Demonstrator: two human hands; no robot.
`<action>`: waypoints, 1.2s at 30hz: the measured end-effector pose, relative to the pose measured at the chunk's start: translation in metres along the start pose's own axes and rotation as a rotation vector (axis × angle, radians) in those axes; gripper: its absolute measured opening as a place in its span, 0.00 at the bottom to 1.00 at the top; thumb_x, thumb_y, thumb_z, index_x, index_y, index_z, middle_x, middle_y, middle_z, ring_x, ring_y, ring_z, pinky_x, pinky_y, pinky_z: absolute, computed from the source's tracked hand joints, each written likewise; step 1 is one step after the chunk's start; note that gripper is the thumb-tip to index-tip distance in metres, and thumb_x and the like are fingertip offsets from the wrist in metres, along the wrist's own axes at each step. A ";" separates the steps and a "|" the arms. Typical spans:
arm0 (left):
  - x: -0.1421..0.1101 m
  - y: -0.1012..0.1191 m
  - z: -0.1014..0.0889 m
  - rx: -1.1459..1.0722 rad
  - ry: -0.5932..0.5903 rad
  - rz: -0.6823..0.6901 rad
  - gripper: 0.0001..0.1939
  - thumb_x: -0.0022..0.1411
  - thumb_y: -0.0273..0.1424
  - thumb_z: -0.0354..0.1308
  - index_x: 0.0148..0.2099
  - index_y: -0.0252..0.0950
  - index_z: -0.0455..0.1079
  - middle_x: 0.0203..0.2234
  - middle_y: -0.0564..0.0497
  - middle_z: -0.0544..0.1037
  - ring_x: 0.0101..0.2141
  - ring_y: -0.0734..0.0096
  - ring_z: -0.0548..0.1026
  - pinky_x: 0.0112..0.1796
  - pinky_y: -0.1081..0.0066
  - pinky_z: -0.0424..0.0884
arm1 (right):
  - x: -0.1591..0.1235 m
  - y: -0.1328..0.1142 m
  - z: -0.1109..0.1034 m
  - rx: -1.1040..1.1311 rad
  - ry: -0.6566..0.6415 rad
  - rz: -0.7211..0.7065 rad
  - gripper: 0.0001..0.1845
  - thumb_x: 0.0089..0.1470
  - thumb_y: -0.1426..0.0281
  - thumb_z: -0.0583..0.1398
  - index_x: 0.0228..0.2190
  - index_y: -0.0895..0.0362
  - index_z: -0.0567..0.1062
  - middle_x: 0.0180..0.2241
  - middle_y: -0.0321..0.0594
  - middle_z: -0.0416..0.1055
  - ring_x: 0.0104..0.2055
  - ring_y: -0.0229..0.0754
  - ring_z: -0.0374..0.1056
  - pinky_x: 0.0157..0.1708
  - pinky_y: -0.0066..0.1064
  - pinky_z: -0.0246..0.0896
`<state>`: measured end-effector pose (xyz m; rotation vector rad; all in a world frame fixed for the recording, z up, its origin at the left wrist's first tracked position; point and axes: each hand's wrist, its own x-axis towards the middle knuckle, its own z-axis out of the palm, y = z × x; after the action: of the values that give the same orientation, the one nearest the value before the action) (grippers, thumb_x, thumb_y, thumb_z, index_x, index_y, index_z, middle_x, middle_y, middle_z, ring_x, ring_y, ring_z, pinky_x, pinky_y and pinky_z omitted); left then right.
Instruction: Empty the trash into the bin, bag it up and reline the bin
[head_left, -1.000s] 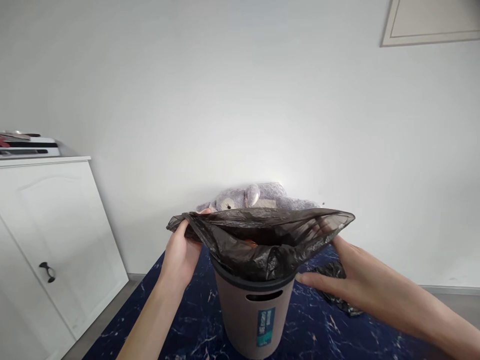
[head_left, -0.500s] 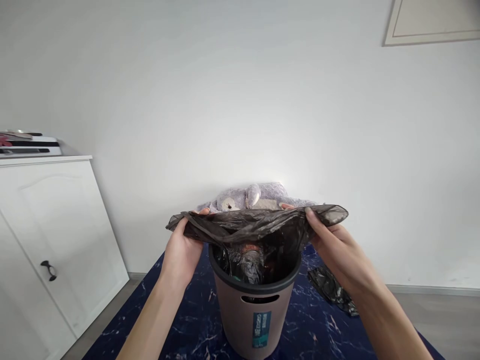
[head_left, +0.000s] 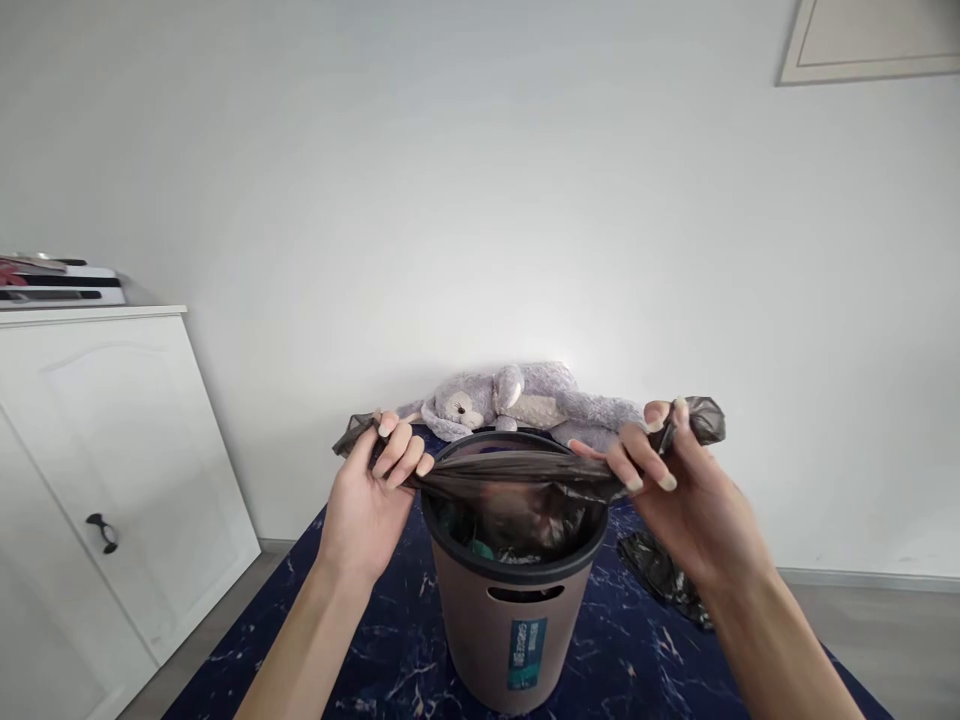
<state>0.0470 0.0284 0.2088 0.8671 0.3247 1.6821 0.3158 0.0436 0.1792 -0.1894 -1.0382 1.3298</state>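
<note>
A thin black garbage bag point(head_left: 510, 472) is stretched in a taut band between my two hands, above the mouth of a trash can point(head_left: 480, 640). My left hand point(head_left: 379, 500) is closed around one end of the bag, with a tuft sticking out past the thumb. At the other end, my right hand point(head_left: 686, 490) pinches the bag between thumb and fingers, and a loose corner pokes out beyond them. The lower part of the bag hangs inside the brownish can, holding contents I cannot clearly make out. The can has a dark rim, a handle slot and a teal label.
Behind the can a grey plush toy point(head_left: 525, 395) lies on its side against the wall. A crumpled black plastic bag point(head_left: 664, 578) rests on the dark blue marbled table point(head_left: 382, 650) to the right. At left stands a white cabinet point(head_left: 127, 450) with things on top.
The bag's open mouth has been drawn into a narrow, tight band. My right hand has shifted slightly right, and the fingers of both hands have curled over the ends. More of the plush toy shows.
</note>
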 end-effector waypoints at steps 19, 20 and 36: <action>-0.048 -0.004 0.026 1.443 -0.613 0.251 0.13 0.77 0.27 0.44 0.39 0.40 0.66 0.32 0.52 0.74 0.31 0.68 0.68 0.34 0.68 0.64 | -0.042 -0.011 0.042 -1.253 -0.347 -0.303 0.16 0.72 0.73 0.53 0.50 0.44 0.77 0.52 0.35 0.78 0.51 0.41 0.76 0.42 0.26 0.72; -0.048 -0.004 0.026 1.458 -0.607 0.242 0.13 0.77 0.27 0.44 0.39 0.40 0.66 0.32 0.52 0.73 0.31 0.68 0.68 0.34 0.68 0.64 | -0.043 -0.010 0.043 -1.235 -0.308 -0.305 0.16 0.72 0.72 0.54 0.51 0.43 0.77 0.54 0.35 0.77 0.53 0.41 0.76 0.45 0.26 0.73; -0.048 -0.009 0.025 1.401 -0.494 0.182 0.15 0.79 0.30 0.43 0.43 0.41 0.69 0.38 0.48 0.79 0.41 0.61 0.78 0.43 0.64 0.72 | -0.040 0.003 0.056 -1.182 -0.046 -0.066 0.22 0.74 0.53 0.52 0.42 0.53 0.79 0.27 0.37 0.69 0.28 0.41 0.65 0.28 0.30 0.63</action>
<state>0.0738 -0.0189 0.2024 2.3164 1.1430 1.1504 0.2787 -0.0141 0.1890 -0.9883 -1.7457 0.5136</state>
